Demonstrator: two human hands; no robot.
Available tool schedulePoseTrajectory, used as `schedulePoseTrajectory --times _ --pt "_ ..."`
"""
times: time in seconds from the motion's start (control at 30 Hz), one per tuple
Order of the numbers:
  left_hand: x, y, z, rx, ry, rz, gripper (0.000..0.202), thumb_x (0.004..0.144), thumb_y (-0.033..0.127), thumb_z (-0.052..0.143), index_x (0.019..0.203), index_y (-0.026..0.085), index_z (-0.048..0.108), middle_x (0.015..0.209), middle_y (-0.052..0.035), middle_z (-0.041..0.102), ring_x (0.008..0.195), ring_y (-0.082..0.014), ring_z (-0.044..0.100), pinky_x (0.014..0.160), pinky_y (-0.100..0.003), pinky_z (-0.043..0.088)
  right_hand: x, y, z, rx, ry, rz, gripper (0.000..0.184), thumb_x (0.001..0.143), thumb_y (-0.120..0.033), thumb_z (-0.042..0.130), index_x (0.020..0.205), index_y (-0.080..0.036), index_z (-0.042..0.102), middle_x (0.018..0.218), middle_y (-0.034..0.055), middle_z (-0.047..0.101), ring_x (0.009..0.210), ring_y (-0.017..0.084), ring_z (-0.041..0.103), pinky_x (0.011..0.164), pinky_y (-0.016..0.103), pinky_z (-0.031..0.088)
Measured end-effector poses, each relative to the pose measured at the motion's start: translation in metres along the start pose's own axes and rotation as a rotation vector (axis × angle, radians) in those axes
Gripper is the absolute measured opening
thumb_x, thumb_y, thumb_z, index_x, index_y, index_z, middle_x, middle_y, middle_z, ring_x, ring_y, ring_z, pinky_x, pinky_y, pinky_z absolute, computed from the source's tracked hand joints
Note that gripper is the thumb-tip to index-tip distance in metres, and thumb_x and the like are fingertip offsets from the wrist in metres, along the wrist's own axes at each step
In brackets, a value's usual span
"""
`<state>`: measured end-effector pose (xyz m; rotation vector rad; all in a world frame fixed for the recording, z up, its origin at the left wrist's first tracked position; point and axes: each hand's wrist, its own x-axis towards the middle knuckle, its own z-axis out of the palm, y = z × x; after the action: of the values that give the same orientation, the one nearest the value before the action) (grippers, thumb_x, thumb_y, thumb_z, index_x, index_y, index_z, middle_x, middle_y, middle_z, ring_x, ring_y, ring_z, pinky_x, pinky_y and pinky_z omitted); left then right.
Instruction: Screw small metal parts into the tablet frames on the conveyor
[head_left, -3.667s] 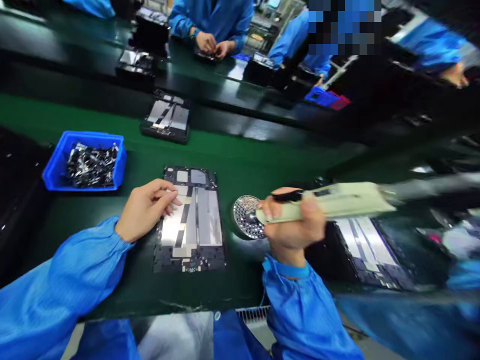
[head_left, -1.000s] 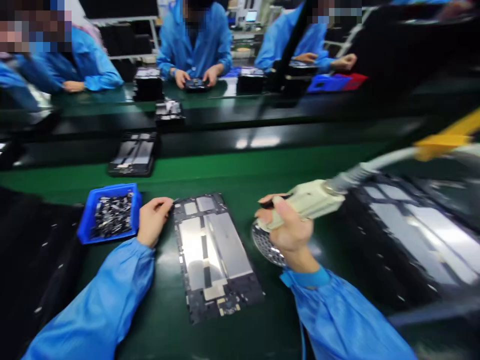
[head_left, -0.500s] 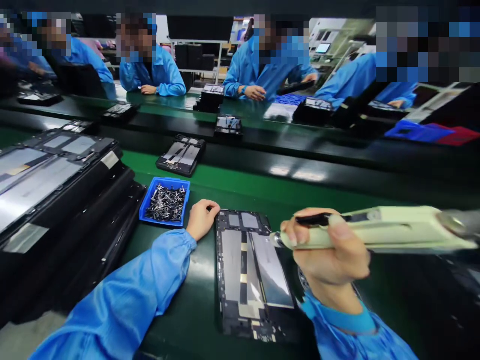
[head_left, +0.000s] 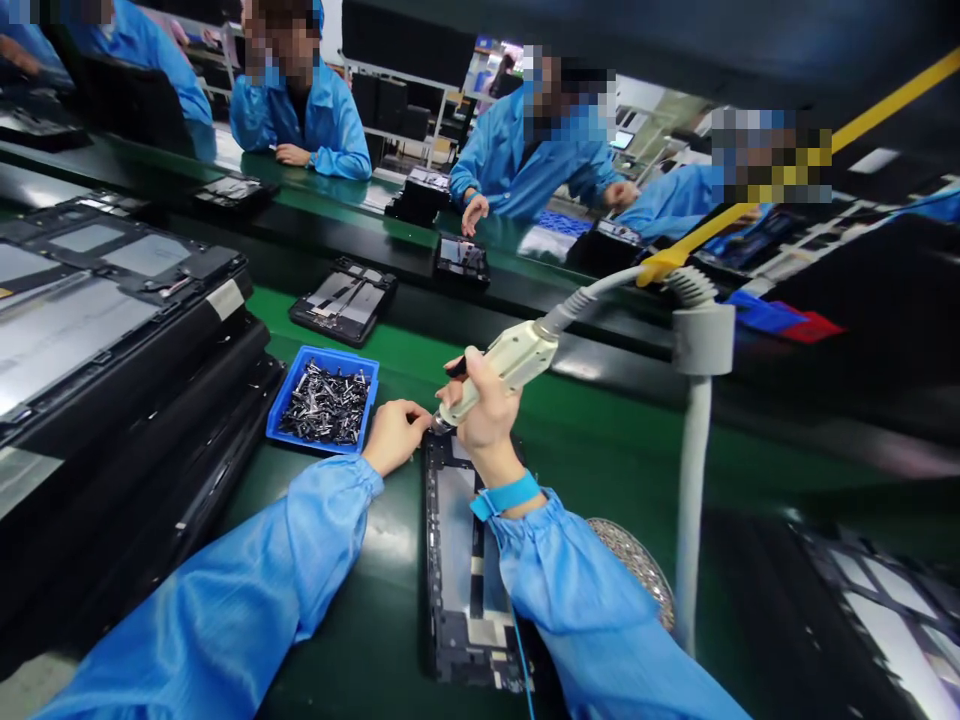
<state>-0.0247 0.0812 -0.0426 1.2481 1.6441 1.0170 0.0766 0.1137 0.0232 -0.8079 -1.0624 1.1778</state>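
Note:
An open tablet chassis (head_left: pixel 457 560) with silver plates lies on the green belt in front of me. My right hand (head_left: pixel 484 415) is closed round a cream electric screwdriver (head_left: pixel 504 365), whose tip points down at the chassis's far left corner. My left hand (head_left: pixel 391 435) rests at that same corner with its fingers curled together beside the tip; whether they pinch anything is hidden. A grey hose (head_left: pixel 690 480) runs from the screwdriver's rear. My right forearm covers part of the chassis.
A blue bin of small metal parts (head_left: pixel 324 402) sits just left of my left hand. Stacked black trays with chassis (head_left: pixel 97 330) fill the left side. A round perforated screw dish (head_left: pixel 637 565) lies right of my arm. More chassis (head_left: pixel 343 300) ride the belt; several co-workers in blue sit across.
My right hand has swung the screwdriver left from above the chassis's right side to its far left corner, beside my left hand. The view has tilted, showing the hose and screw dish.

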Motion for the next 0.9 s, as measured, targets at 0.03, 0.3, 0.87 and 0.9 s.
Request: schedulePoseTrajectory --times 0.03,0.3,0.87,0.9 --pt "0.0 0.001 0.0 0.002 -0.001 -0.001 0.013 0.088 0.018 0.068 0.087 0.013 0.081 0.061 -0.0025 0.067 0.051 -0.014 0.058 0.06 -0.027 0.05 0.0 0.002 0.001 -0.001 0.001 0.001 0.036 0.075 -0.053 0.079 0.068 -0.019 0.069 0.04 -0.0066 0.05 0.036 0.01 0.047 0.046 0.026 0.053" --pt "0.0 -0.001 0.002 0.03 0.009 -0.001 0.013 0.087 0.015 0.068 0.085 0.013 0.081 0.072 -0.0047 0.073 0.058 -0.0148 0.063 0.064 -0.026 0.05 -0.001 0.01 0.001 -0.023 0.01 -0.001 0.038 0.072 -0.052 0.082 0.061 -0.02 0.066 0.039 -0.0057 0.052 0.034 0.01 0.048 0.044 0.025 0.05" --pt "0.001 0.007 -0.004 0.272 0.145 0.112 0.014 0.087 0.009 0.067 0.078 0.013 0.077 0.082 -0.0066 0.075 0.077 -0.0193 0.071 0.079 -0.031 0.056 -0.005 -0.042 0.003 0.222 -0.013 -0.117 0.041 0.07 -0.059 0.082 0.067 -0.02 0.069 0.039 -0.0063 0.047 0.034 0.011 0.044 0.041 0.026 0.043" --pt "-0.004 0.01 -0.004 0.294 0.165 0.132 0.015 0.088 0.009 0.065 0.081 0.014 0.077 0.086 -0.0072 0.076 0.081 -0.0201 0.072 0.083 -0.033 0.058 -0.01 -0.059 -0.002 0.29 -0.057 -0.167 0.04 0.073 -0.059 0.08 0.07 -0.02 0.071 0.04 -0.0066 0.045 0.034 0.01 0.042 0.042 0.025 0.042"
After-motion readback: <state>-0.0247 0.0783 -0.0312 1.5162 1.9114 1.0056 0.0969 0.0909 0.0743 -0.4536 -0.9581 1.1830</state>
